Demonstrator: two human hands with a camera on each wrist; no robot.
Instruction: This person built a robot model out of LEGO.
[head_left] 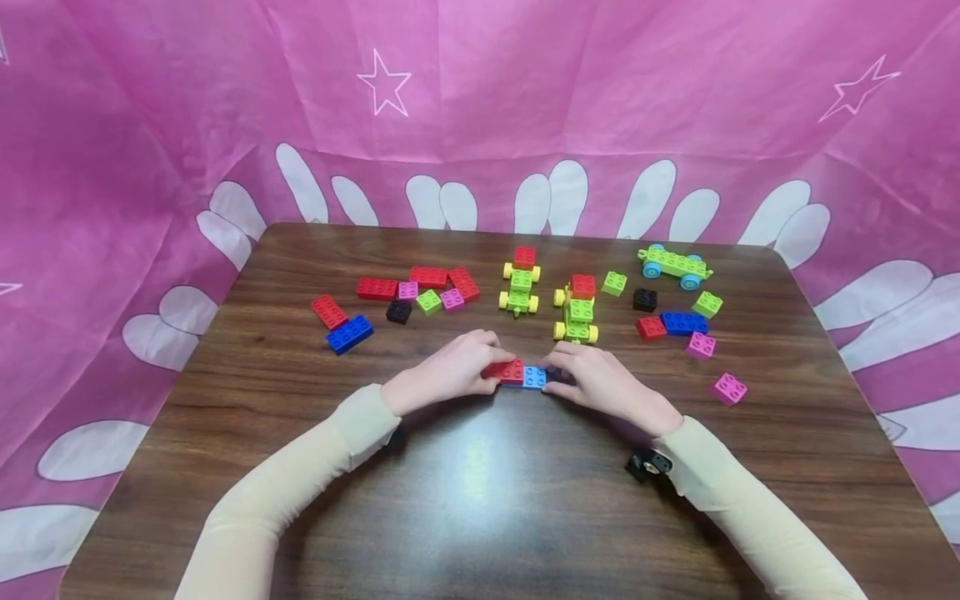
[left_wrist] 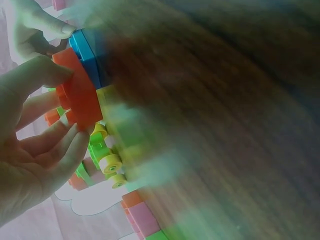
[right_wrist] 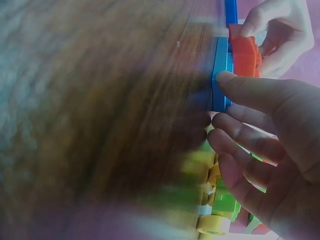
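My left hand (head_left: 456,367) grips a red brick (head_left: 512,371) at its left end, thumb on the near side and fingers on the far side. Beneath that brick lies a light blue brick (head_left: 535,379), its right part showing studs up on the table. My right hand (head_left: 600,382) pinches the right end of this blue brick with the thumb in front. From the right wrist, the red brick (right_wrist: 244,55) stands over the upper part of the blue one (right_wrist: 220,75), tilted a little against it.
Beyond my hands stand two lime wheeled cars (head_left: 519,287) (head_left: 579,312) with red bricks on them. A lime car base (head_left: 675,263) with blue wheels is at the back right. Loose bricks lie left, around a dark blue one (head_left: 349,333), and right, around a pink one (head_left: 730,388).
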